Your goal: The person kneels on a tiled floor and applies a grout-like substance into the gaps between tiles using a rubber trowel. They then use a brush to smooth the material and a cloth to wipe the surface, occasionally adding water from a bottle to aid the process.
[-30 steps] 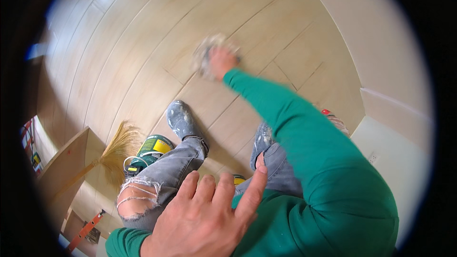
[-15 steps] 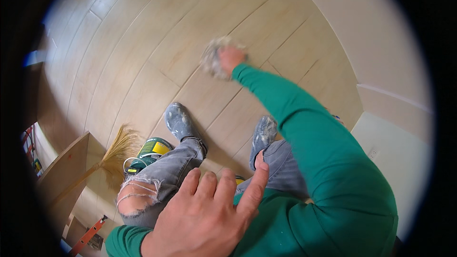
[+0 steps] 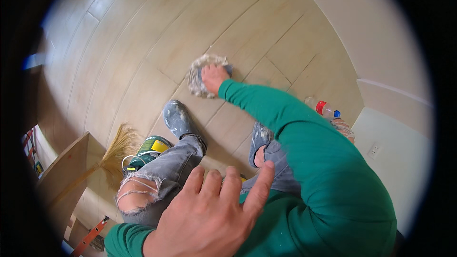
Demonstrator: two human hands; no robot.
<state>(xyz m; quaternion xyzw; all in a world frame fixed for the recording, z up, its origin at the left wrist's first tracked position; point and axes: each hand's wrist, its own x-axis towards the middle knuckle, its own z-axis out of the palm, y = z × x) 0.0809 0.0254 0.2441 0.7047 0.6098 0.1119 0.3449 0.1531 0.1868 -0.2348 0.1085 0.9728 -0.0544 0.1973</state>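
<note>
My right hand is closed on a shaggy off-white mop head with a dark grey-blue part showing beside the knuckles. It is pressed against the wood-look tile floor, ahead of my shoes. My left hand hovers over my lap, back upward, fingers stretched out and a little apart, with nothing seen in it. Its palm is hidden. Just beyond that hand are my grey jeans, torn at the knee.
At the left, a straw broom leans by a wooden board and a green can. An orange spirit level is lower left. A clear bottle lies right of my sleeve, near the wall.
My right hand has drawn the mop head left and nearer across the floor. The bottle has come out from behind my sleeve. My left hand has shifted slightly right.
</note>
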